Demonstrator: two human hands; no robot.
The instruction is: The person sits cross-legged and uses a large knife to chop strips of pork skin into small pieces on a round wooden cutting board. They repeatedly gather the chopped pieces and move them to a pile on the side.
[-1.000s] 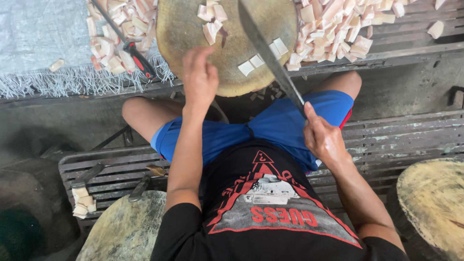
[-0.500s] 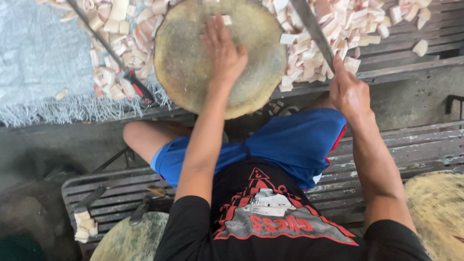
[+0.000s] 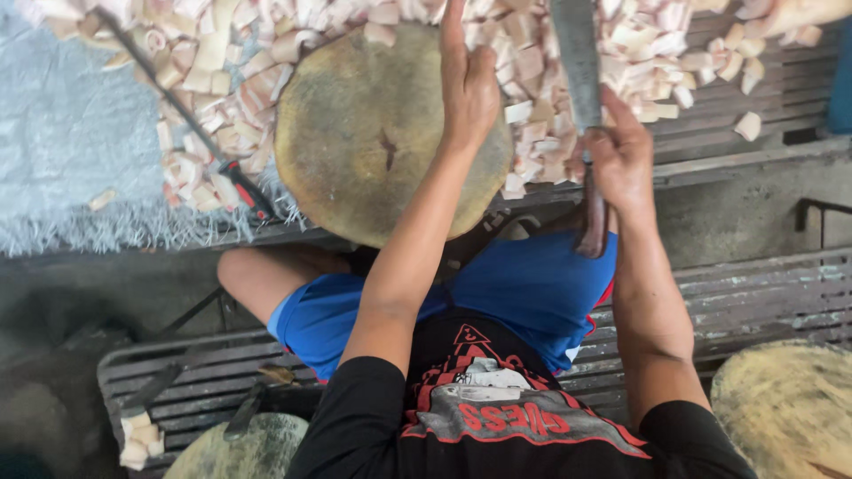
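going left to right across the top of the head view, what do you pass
grey mat → thin dark rod tool → round wooden chopping block → left hand → knife blade held in right hand → loose pale cut chunks

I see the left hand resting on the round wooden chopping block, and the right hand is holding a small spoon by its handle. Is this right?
Not quite. The head view shows the right hand gripping a large knife with a long blade, not a spoon. The rest holds: the left hand rests on the round wooden chopping block.
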